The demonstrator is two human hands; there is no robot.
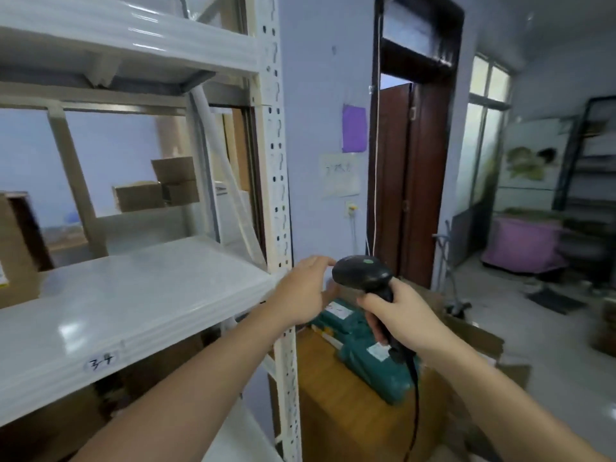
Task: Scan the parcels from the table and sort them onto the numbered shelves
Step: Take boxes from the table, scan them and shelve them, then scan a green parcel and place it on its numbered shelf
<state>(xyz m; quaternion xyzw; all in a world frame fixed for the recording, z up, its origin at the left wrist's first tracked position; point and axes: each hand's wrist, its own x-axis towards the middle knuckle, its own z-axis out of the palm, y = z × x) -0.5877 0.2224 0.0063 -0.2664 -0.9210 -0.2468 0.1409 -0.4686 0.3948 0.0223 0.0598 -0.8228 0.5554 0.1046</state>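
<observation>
The right hand [396,315] curls round the grip of the black barcode scanner [363,273], its head aimed down toward the teal parcels [363,351] on the wooden worktop [320,395] at lower centre of the frame. The left hand [305,288] hangs over them with fingers loosely extended, holding nothing. To scan well, I judge the left hand should steady the nearer parcel with its white label up, while the scanner is held square to that label. At least two teal parcels show, each with a white label; one scanner. The white shelf [133,311] at left carries one handwritten number tag [100,361]; behind it stand three or so cardboard boxes [156,191].
</observation>
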